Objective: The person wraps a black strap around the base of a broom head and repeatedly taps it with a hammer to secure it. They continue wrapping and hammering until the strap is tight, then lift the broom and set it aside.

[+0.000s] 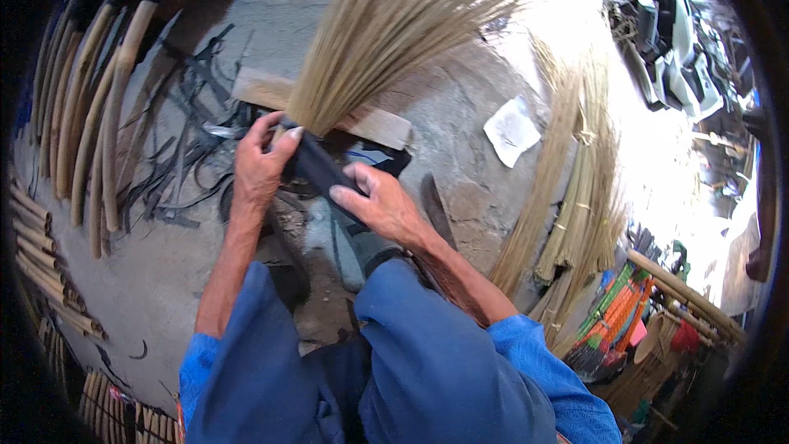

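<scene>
A straw broom (374,41) slants across in front of me, its bristles fanning out toward the far side. Its short handle end is covered in a smooth black wrap (316,163). My left hand (260,166) closes around the neck, where the bristles meet the wrap, thumb on top. Lower on the black part, my right hand (385,207) grips with its thumb along the near side and fingers curled over the far side. The underside of the handle is hidden. Beneath the bristles lies a wooden board (378,127).
Black strips (177,168) lie tangled on the ground at left, near leaning wooden poles (123,74). A dark blade-like piece (437,207) sits right of my right hand. Farther right are white paper (513,131), straw bundles (579,173) and colourful bundled goods (608,321).
</scene>
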A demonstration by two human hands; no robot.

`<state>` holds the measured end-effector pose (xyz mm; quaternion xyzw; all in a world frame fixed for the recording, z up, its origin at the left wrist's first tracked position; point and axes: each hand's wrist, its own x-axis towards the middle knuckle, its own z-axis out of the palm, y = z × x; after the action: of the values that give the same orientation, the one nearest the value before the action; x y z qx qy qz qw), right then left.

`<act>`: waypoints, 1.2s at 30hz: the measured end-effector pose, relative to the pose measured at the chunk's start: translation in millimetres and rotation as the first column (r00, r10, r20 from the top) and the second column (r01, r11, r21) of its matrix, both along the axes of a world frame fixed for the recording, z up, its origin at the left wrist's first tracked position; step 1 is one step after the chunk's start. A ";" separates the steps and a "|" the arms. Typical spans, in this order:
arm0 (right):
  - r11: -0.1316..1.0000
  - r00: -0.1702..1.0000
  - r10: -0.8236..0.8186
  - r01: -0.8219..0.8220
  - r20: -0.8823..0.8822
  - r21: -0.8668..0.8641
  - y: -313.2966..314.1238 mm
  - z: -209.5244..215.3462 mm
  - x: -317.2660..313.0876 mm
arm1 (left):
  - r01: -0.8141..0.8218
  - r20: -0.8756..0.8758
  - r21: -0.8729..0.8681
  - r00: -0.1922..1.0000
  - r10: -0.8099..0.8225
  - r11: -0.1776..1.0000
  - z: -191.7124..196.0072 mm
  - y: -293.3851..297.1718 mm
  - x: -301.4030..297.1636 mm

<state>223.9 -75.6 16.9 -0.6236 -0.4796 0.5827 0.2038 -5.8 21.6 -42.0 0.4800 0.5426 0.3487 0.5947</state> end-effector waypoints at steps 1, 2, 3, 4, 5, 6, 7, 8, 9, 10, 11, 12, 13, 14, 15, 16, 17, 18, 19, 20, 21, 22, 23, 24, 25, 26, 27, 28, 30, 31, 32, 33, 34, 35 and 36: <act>0.996 0.999 0.037 -0.034 0.038 -0.087 -14.3 3.7 14.6 | -0.007 0.033 -0.013 0.999 0.008 1.000 2.8 -1.5 0.2; 0.994 0.994 0.062 -0.053 0.085 -0.098 -29.0 7.3 32.6 | 0.007 0.021 -0.018 1.000 -0.007 1.000 5.9 -2.1 0.7; 0.994 0.989 0.089 -0.081 0.115 -0.080 -42.4 9.1 52.7 | 0.019 0.004 -0.019 1.000 -0.019 1.000 9.2 -2.1 0.5; 0.986 0.987 0.043 -0.016 0.156 -0.168 -54.5 9.2 75.6 | 0.023 -0.009 -0.007 1.000 -0.023 1.000 12.0 -1.1 0.8; 0.977 0.988 -0.006 0.039 0.153 -0.210 -65.5 7.5 99.7 | 0.034 -0.012 -0.040 0.999 -0.035 0.999 14.6 -0.2 0.9; 0.991 0.957 -0.068 0.099 0.283 -0.094 -73.4 2.6 124.6 | 0.037 -0.012 -0.058 0.999 -0.038 0.998 16.8 1.4 0.8; 0.989 0.918 -0.147 0.142 0.368 0.042 -81.6 -3.4 148.7 | 0.041 -0.011 -0.078 0.999 -0.042 0.996 18.2 3.3 1.3; 0.965 0.844 -0.260 0.237 0.469 0.109 -84.8 -13.5 174.0 | 0.058 -0.036 -0.082 0.997 -0.061 0.995 19.5 5.2 0.7; 0.923 0.720 -0.366 0.360 0.590 0.133 -84.2 -25.2 199.2 | 0.081 -0.050 -0.050 0.995 -0.084 0.995 19.8 7.3 1.6; 0.877 0.659 -0.479 0.397 0.580 0.272 -86.3 -34.7 221.8 | 0.098 -0.073 -0.024 0.992 -0.099 0.995 20.1 8.5 1.8; 0.805 0.554 -0.586 0.481 0.591 0.347 -86.3 -44.4 242.8 | 0.105 -0.065 0.014 0.992 -0.104 0.994 19.8 9.5 2.7; 0.793 0.511 -0.605 0.455 0.611 0.405 -85.0 -54.6 260.6 | 0.113 -0.116 0.006 0.987 -0.112 0.994 19.6 9.5 3.5; 0.774 0.461 -0.628 0.446 0.627 0.449 -82.5 -64.3 275.4 | 0.112 -0.137 0.008 0.984 -0.110 0.994 19.3 8.5 4.6; 0.751 0.398 -0.653 0.456 0.645 0.478 -78.9 -73.6 287.1 | 0.104 -0.146 -0.011 0.984 -0.104 0.995 18.9 7.9 5.6; 0.764 0.404 -0.645 0.375 0.648 0.525 -75.7 -81.5 296.0 | 0.108 -0.164 0.030 0.981 -0.102 0.994 18.8 6.5 6.6; 0.769 0.398 -0.640 0.317 0.657 0.555 -72.0 -88.5 302.0 | 0.107 -0.169 0.049 0.981 -0.097 0.993 18.6 5.7 7.8; 0.776 0.375 -0.631 0.292 0.679 0.560 -69.2 -94.1 305.5 | 0.104 -0.156 0.069 0.983 -0.092 0.992 18.8 4.6 8.7; 0.780 0.382 -0.626 0.294 0.681 0.552 -66.7 -99.6 306.1 | 0.101 -0.170 0.063 0.981 -0.089 0.993 19.2 3.9 9.2; 0.779 0.398 -0.624 0.253 0.672 0.574 -65.7 -103.0 305.7 | 0.096 -0.161 0.061 0.983 -0.085 0.993 19.6 3.2 9.8; 0.788 0.409 -0.612 0.244 0.677 0.565 -64.2 -105.8 304.8 | 0.080 -0.134 0.066 0.989 -0.071 0.995 20.0 3.0 10.2; 0.799 0.416 -0.598 0.236 0.685 0.554 -64.0 -107.5 303.0 | 0.090 -0.160 0.064 0.984 -0.079 0.994 20.6 2.9 10.3; 0.798 0.425 -0.595 0.213 0.682 0.564 -63.8 -108.9 300.7 | 0.088 -0.165 0.068 0.983 -0.076 0.994 21.0 2.7 10.6; 0.798 0.429 -0.591 0.192 0.683 0.571 -63.8 -109.6 298.8 | 0.088 -0.153 0.073 0.985 -0.076 0.993 21.3 2.4 10.9; 0.799 0.410 -0.593 0.197 0.693 0.568 -64.0 -110.4 296.4 | 0.088 -0.163 0.068 0.984 -0.076 0.994 21.6 2.9 10.4; 0.790 0.439 -0.600 0.197 0.669 0.580 -64.1 -110.7 294.6 | 0.088 -0.159 0.062 0.984 -0.078 0.994 21.6 3.1 10.1; 0.781 0.444 -0.614 0.222 0.653 0.584 -63.6 -110.9 293.7 | 0.083 -0.142 0.060 0.987 -0.074 0.995 21.6 3.1 9.8; 0.779 0.447 -0.621 0.256 0.644 0.572 -63.0 -111.9 292.3 | 0.089 -0.148 0.050 0.986 -0.081 0.995 21.2 3.5 9.4; 0.777 0.449 -0.618 0.220 0.646 0.590 -62.2 -111.5 293.4 | 0.089 -0.143 0.043 0.986 -0.083 0.995 20.5 3.1 9.2; 0.784 0.437 -0.606 0.183 0.665 0.594 -60.0 -112.1 294.9 | 0.078 -0.119 0.040 0.990 -0.073 0.996 19.0 3.1 9.1; 0.791 0.455 -0.592 0.169 0.665 0.588 -58.7 -112.4 296.1 | 0.068 -0.101 0.042 0.993 -0.063 0.997 18.0 3.2 9.4; 0.796 0.458 -0.586 0.168 0.669 0.582 -57.8 -112.9 297.1 | 0.058 -0.082 0.045 0.995 -0.054 0.997 17.7 2.9 9.2; 0.802 0.449 -0.582 0.181 0.678 0.569 -56.8 -113.2 298.1 | 0.058 -0.075 0.038 0.996 -0.055 0.998 17.2 3.1 9.5; 0.797 0.449 -0.581 0.147 0.679 0.586 -56.1 -114.2 298.2 | 0.058 -0.067 0.031 0.996 -0.056 0.998 17.1 3.0 9.3; 0.795 0.437 -0.581 0.125 0.686 0.594 -55.8 -115.1 297.5 | 0.053 -0.056 0.023 0.997 -0.051 0.998 17.3 2.9 9.1; 0.808 0.414 -0.571 0.128 0.709 0.575 -55.4 -116.0 296.8 | 0.056 -0.059 0.027 0.997 -0.055 0.998 17.3 3.0 9.3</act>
<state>520.7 -130.9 -99.1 -0.8528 -0.4856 0.0122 0.1916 3.6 24.6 -24.8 0.5132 0.5411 0.3256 0.5812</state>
